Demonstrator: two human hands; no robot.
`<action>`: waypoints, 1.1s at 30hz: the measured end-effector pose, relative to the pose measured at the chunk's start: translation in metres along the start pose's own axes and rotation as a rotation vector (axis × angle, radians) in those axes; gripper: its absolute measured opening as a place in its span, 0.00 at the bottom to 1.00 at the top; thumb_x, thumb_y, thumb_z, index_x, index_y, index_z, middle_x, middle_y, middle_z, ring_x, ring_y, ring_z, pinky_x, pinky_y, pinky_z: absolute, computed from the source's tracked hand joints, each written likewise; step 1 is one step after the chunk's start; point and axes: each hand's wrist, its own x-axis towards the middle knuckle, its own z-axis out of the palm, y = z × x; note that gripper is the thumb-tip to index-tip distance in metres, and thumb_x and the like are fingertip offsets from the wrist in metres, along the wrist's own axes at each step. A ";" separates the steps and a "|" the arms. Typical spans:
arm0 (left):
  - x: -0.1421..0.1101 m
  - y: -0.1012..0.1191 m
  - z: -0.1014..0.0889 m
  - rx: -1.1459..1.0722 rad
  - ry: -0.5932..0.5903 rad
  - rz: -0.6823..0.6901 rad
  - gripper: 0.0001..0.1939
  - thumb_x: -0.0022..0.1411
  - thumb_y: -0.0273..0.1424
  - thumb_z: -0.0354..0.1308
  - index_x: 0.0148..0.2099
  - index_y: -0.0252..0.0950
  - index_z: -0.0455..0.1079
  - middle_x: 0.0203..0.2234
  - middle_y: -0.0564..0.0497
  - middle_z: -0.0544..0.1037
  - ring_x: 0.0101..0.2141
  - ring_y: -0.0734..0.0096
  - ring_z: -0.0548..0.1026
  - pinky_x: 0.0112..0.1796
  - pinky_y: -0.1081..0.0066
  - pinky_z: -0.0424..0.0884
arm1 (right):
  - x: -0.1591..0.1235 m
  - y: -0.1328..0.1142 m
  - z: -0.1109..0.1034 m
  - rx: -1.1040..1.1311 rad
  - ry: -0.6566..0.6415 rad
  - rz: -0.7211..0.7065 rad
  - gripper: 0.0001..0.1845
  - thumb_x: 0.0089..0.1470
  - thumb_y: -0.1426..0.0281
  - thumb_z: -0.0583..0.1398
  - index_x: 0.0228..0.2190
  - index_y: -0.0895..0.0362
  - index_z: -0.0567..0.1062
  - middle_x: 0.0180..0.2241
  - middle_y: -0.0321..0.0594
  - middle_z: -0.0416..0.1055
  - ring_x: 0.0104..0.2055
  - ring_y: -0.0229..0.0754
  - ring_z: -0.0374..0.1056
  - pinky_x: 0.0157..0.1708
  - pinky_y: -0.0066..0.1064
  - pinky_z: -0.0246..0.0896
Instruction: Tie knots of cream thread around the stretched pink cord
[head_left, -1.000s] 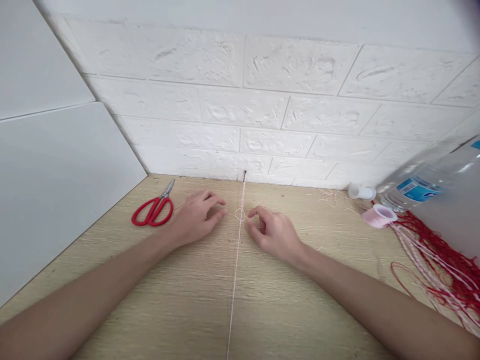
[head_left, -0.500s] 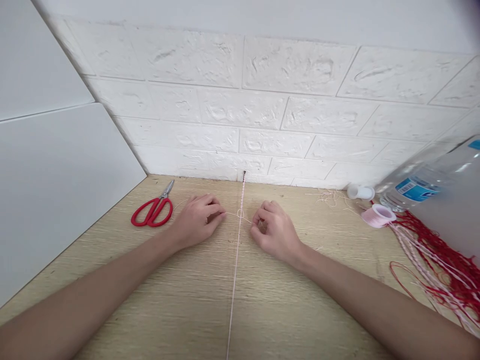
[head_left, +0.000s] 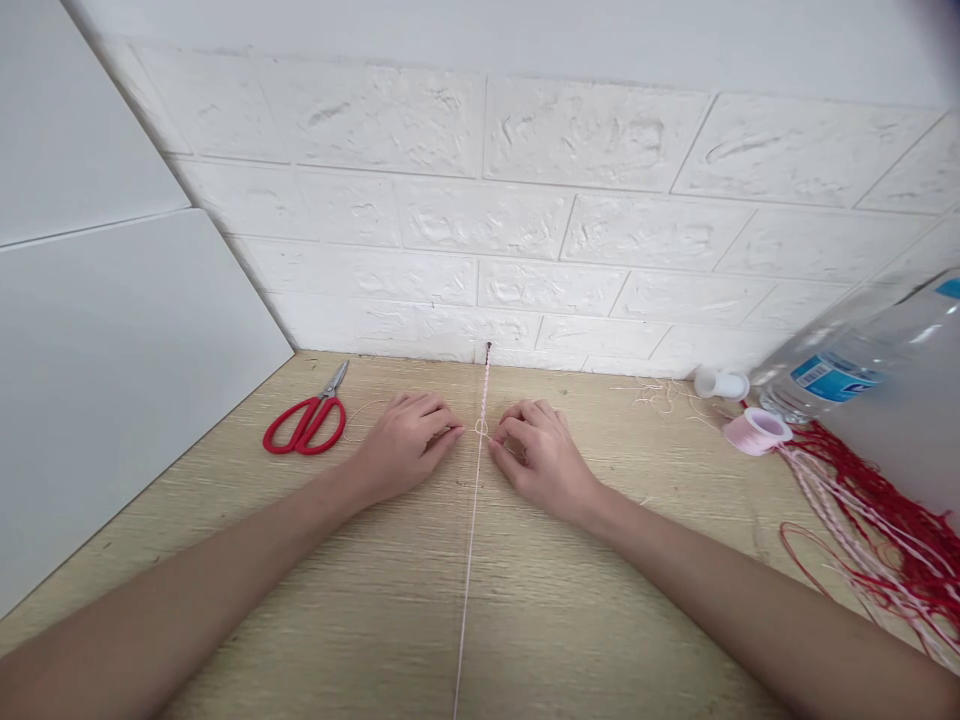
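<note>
A pale pink cord (head_left: 469,560) runs taut from a dark fixing at the foot of the wall down toward me. Its far stretch is a knotted pink braid (head_left: 484,388). Just below the braid, a thin thread (head_left: 481,428) forms a small open loop around the cord. My left hand (head_left: 415,440) pinches one end of this thread left of the loop. On the other side, my right hand (head_left: 541,452) pinches the other end, its fingertips close to the cord. The thread's slack trails behind my left hand toward the red-handled scissors (head_left: 306,422).
On the right lie a white spool (head_left: 721,385), a pink thread spool (head_left: 757,432), a clear bottle (head_left: 832,378) and a heap of red and pink cords (head_left: 892,530). Loose thread scraps (head_left: 664,396) lie near the wall. A white panel (head_left: 135,400) stands at left.
Both hands have moved inward, closer to the loop and the cord. The loop stays in about the same place at the braid's end.
</note>
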 end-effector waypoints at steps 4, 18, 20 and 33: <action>0.001 -0.002 -0.001 0.027 -0.008 -0.032 0.11 0.69 0.33 0.48 0.38 0.36 0.70 0.34 0.49 0.75 0.39 0.64 0.71 0.43 0.62 0.62 | 0.001 0.001 -0.001 -0.019 0.021 0.070 0.07 0.57 0.69 0.58 0.28 0.55 0.72 0.36 0.41 0.70 0.42 0.46 0.62 0.42 0.39 0.54; 0.004 0.002 0.001 0.059 -0.011 -0.011 0.13 0.70 0.35 0.46 0.40 0.36 0.70 0.34 0.48 0.74 0.39 0.64 0.69 0.43 0.62 0.61 | 0.010 0.003 0.001 -0.098 -0.028 -0.012 0.13 0.61 0.68 0.56 0.25 0.56 0.68 0.29 0.39 0.69 0.36 0.42 0.64 0.37 0.34 0.50; 0.004 0.002 0.000 0.068 -0.006 -0.021 0.13 0.69 0.34 0.47 0.38 0.35 0.69 0.33 0.48 0.74 0.38 0.64 0.69 0.42 0.62 0.61 | 0.011 0.004 0.001 -0.106 -0.033 -0.013 0.14 0.60 0.70 0.55 0.23 0.56 0.65 0.27 0.37 0.68 0.33 0.41 0.63 0.36 0.34 0.51; 0.004 -0.002 0.003 0.147 -0.026 -0.032 0.15 0.68 0.32 0.45 0.28 0.36 0.63 0.25 0.51 0.71 0.29 0.69 0.66 0.37 0.65 0.60 | 0.011 0.011 0.000 -0.081 -0.026 0.049 0.15 0.58 0.71 0.54 0.20 0.55 0.60 0.21 0.34 0.63 0.24 0.37 0.58 0.26 0.29 0.46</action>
